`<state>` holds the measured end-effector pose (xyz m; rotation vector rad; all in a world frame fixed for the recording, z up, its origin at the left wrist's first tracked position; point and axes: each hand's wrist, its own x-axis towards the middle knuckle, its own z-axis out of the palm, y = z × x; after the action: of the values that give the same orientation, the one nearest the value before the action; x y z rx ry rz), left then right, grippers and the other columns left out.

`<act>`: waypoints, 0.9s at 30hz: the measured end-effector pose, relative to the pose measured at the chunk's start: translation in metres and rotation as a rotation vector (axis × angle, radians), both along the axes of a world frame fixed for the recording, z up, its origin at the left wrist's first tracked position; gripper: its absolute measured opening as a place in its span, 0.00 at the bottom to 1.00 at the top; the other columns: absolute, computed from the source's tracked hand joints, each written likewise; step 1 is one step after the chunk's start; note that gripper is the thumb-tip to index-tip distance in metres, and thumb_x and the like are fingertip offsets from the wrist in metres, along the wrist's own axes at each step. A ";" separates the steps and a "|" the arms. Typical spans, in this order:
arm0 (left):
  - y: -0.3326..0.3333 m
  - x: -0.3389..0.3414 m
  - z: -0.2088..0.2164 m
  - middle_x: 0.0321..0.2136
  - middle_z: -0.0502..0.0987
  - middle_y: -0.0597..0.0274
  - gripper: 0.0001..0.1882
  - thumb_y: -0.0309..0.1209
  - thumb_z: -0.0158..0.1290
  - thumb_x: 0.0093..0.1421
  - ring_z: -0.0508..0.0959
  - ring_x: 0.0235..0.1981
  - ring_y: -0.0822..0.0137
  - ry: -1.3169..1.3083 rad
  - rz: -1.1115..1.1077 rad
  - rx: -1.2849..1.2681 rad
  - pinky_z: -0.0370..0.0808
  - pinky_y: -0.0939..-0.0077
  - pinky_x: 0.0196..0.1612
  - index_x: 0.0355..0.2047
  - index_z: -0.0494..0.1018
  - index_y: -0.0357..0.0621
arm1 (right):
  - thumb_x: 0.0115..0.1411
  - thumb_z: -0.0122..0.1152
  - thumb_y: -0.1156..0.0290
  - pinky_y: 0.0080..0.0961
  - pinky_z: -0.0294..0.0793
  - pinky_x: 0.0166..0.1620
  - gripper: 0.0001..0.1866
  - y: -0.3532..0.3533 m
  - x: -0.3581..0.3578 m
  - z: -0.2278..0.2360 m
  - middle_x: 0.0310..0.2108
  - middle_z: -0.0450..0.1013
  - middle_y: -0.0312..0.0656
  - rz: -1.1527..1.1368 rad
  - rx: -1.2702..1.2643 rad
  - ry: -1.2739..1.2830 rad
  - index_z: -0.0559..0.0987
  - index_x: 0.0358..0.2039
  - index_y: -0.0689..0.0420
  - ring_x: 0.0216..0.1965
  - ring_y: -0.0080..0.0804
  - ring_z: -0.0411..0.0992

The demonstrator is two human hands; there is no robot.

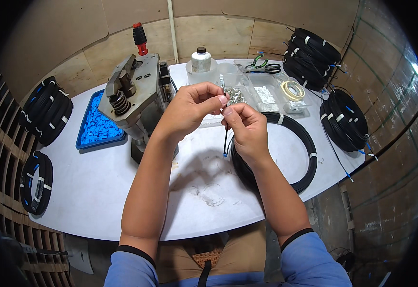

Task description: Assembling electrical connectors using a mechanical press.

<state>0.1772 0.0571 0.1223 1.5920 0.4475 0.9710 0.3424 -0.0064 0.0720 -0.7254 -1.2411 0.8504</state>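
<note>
Over the middle of the table my left hand [193, 107] and my right hand [248, 128] meet, thumbs and fingertips closed in a pinch. Between them is a thin black cable [226, 137], held by both hands. A pale, metallic-looking tip [222, 82] sticks up above my left fingers; its exact form is too small to make out. Below my right hand the cable hangs down to a small blue end [225, 154]. A coil of black cable [309, 138] with white ties lies beside and partly behind my right hand.
Left of my hands stands a metal press [139, 81], next to a blue tray [125, 138] of small blue pieces. Behind are clear bins with metal parts [236, 95], a white bottle [201, 61], scissors [266, 68] and tape [292, 89]. Cable coils [345, 119] are stacked at both sides.
</note>
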 end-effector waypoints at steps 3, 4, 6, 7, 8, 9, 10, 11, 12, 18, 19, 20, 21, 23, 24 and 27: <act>-0.001 0.000 0.001 0.37 0.81 0.64 0.10 0.31 0.62 0.66 0.79 0.38 0.74 0.004 0.021 0.008 0.77 0.75 0.46 0.40 0.80 0.36 | 0.70 0.65 0.67 0.14 0.72 0.36 0.10 -0.001 0.000 0.000 0.28 0.79 0.32 -0.042 0.004 -0.003 0.83 0.37 0.61 0.30 0.12 0.72; -0.001 0.000 0.001 0.37 0.81 0.64 0.10 0.31 0.62 0.66 0.79 0.38 0.74 0.011 0.026 0.015 0.77 0.74 0.46 0.40 0.80 0.36 | 0.70 0.65 0.68 0.14 0.72 0.36 0.09 0.000 0.000 -0.001 0.28 0.79 0.32 -0.048 0.009 -0.008 0.83 0.36 0.61 0.30 0.12 0.72; 0.000 0.000 0.001 0.38 0.81 0.64 0.09 0.31 0.62 0.66 0.78 0.38 0.74 0.003 0.015 0.008 0.78 0.74 0.47 0.40 0.80 0.36 | 0.69 0.66 0.69 0.14 0.72 0.35 0.09 0.000 0.000 -0.002 0.28 0.79 0.31 -0.055 0.015 -0.012 0.83 0.36 0.61 0.29 0.12 0.72; 0.000 0.001 0.000 0.38 0.81 0.64 0.09 0.31 0.62 0.66 0.78 0.38 0.74 -0.006 0.004 0.000 0.78 0.73 0.47 0.40 0.80 0.36 | 0.69 0.66 0.69 0.14 0.72 0.35 0.08 0.000 -0.002 -0.002 0.27 0.79 0.31 -0.075 0.048 -0.012 0.83 0.36 0.61 0.29 0.12 0.72; 0.000 0.000 0.000 0.38 0.81 0.64 0.09 0.31 0.62 0.66 0.78 0.38 0.74 -0.006 0.003 -0.001 0.78 0.73 0.47 0.40 0.80 0.36 | 0.68 0.66 0.70 0.15 0.72 0.35 0.08 0.001 -0.003 -0.002 0.27 0.79 0.31 -0.096 0.081 -0.012 0.83 0.36 0.62 0.28 0.12 0.72; 0.001 0.000 -0.001 0.38 0.81 0.64 0.09 0.30 0.61 0.66 0.78 0.39 0.74 -0.013 -0.005 0.000 0.78 0.73 0.48 0.40 0.80 0.36 | 0.68 0.66 0.70 0.15 0.72 0.35 0.08 0.001 -0.003 -0.002 0.27 0.79 0.31 -0.098 0.080 -0.011 0.83 0.36 0.62 0.28 0.12 0.72; 0.001 0.000 -0.001 0.39 0.81 0.64 0.09 0.30 0.61 0.66 0.78 0.39 0.74 -0.021 -0.013 0.002 0.78 0.72 0.48 0.41 0.80 0.36 | 0.68 0.67 0.70 0.15 0.72 0.35 0.08 0.001 -0.003 -0.002 0.27 0.79 0.31 -0.104 0.085 -0.020 0.83 0.35 0.62 0.28 0.12 0.72; 0.001 -0.001 -0.001 0.39 0.81 0.64 0.09 0.30 0.61 0.66 0.78 0.39 0.74 -0.020 -0.013 0.001 0.78 0.72 0.48 0.41 0.80 0.36 | 0.68 0.67 0.71 0.15 0.72 0.34 0.08 0.001 -0.003 -0.002 0.27 0.79 0.31 -0.111 0.090 -0.028 0.83 0.34 0.62 0.28 0.12 0.72; 0.001 -0.001 0.000 0.38 0.80 0.64 0.09 0.30 0.61 0.66 0.78 0.39 0.73 -0.027 -0.031 -0.002 0.78 0.72 0.48 0.41 0.80 0.36 | 0.68 0.67 0.71 0.15 0.72 0.34 0.08 0.000 -0.003 -0.002 0.27 0.79 0.31 -0.111 0.090 -0.028 0.83 0.34 0.62 0.28 0.12 0.72; 0.002 -0.001 -0.001 0.39 0.81 0.65 0.09 0.30 0.60 0.66 0.78 0.40 0.73 -0.019 -0.050 0.012 0.78 0.72 0.48 0.42 0.80 0.36 | 0.66 0.68 0.71 0.16 0.73 0.34 0.08 -0.002 -0.002 -0.001 0.26 0.79 0.32 -0.139 0.094 -0.072 0.83 0.32 0.61 0.27 0.12 0.72; 0.002 0.000 -0.001 0.39 0.81 0.65 0.09 0.30 0.60 0.66 0.78 0.41 0.73 -0.020 -0.046 0.013 0.78 0.72 0.48 0.42 0.80 0.36 | 0.66 0.68 0.71 0.16 0.73 0.34 0.08 -0.001 -0.002 0.000 0.25 0.79 0.31 -0.146 0.091 -0.074 0.83 0.32 0.61 0.27 0.12 0.71; 0.002 0.000 -0.002 0.39 0.81 0.65 0.09 0.30 0.60 0.66 0.78 0.41 0.73 -0.020 -0.047 0.013 0.78 0.72 0.48 0.42 0.80 0.36 | 0.66 0.68 0.71 0.16 0.72 0.34 0.08 -0.001 -0.002 0.000 0.25 0.79 0.31 -0.152 0.087 -0.076 0.82 0.31 0.61 0.27 0.12 0.71; 0.001 0.000 -0.002 0.39 0.81 0.64 0.09 0.30 0.60 0.66 0.79 0.41 0.73 -0.022 -0.041 0.026 0.78 0.71 0.48 0.42 0.80 0.36 | 0.66 0.68 0.71 0.16 0.72 0.34 0.08 -0.002 -0.002 0.001 0.25 0.79 0.31 -0.153 0.086 -0.076 0.82 0.31 0.61 0.27 0.12 0.71; 0.001 0.001 -0.002 0.40 0.81 0.64 0.09 0.30 0.60 0.66 0.79 0.40 0.73 -0.026 -0.032 0.039 0.78 0.71 0.48 0.42 0.81 0.36 | 0.66 0.68 0.71 0.16 0.72 0.34 0.08 -0.003 -0.001 0.002 0.24 0.78 0.31 -0.153 0.070 -0.084 0.82 0.31 0.61 0.27 0.12 0.71; 0.001 0.001 -0.002 0.40 0.81 0.63 0.09 0.30 0.60 0.66 0.79 0.40 0.73 -0.022 -0.025 0.037 0.78 0.71 0.48 0.42 0.81 0.36 | 0.66 0.68 0.71 0.16 0.72 0.34 0.08 -0.003 -0.002 0.001 0.24 0.78 0.31 -0.152 0.071 -0.084 0.82 0.31 0.61 0.27 0.12 0.71; 0.002 0.001 -0.003 0.40 0.82 0.63 0.09 0.30 0.60 0.66 0.79 0.40 0.73 -0.016 -0.020 0.033 0.78 0.71 0.48 0.41 0.81 0.36 | 0.66 0.69 0.71 0.16 0.71 0.33 0.08 -0.002 -0.002 0.000 0.24 0.78 0.30 -0.169 0.088 -0.084 0.82 0.31 0.61 0.27 0.12 0.70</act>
<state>0.1785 0.0592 0.1196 1.6140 0.4064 0.9797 0.3409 -0.0083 0.0719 -0.7891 -1.2643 0.6284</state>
